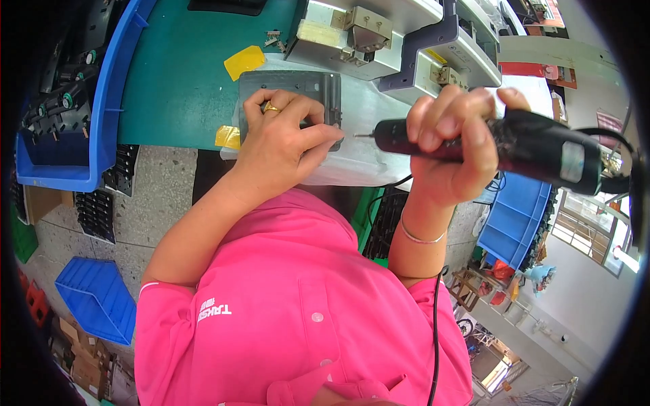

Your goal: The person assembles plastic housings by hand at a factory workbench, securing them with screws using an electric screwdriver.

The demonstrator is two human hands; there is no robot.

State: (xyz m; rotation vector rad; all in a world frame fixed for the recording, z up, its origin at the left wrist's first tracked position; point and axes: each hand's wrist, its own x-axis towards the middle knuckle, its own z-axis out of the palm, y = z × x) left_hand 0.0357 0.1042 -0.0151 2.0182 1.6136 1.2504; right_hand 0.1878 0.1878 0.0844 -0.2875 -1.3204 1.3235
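A flat dark grey plastic housing [298, 82] lies on the pale covering at the front of the bench. My left hand [279, 139] rests over it with bent fingers; thumb and forefinger come together at the housing's right edge. Anything small between those fingertips is too hidden to see. To the right, my right hand [450, 145] is wrapped round a black electric screwdriver [538, 145], raised and held nearly level. Its thin metal bit points left toward the housing, apart from it. A black cable leaves the screwdriver's rear end.
Metal fixtures [365, 40] stand behind the housing. Yellow tape pieces [244, 62] and small metal parts [274, 40] lie on the green mat [183, 74]. A blue bin [108, 101] with black parts is at left; another blue crate [518, 216] is at right.
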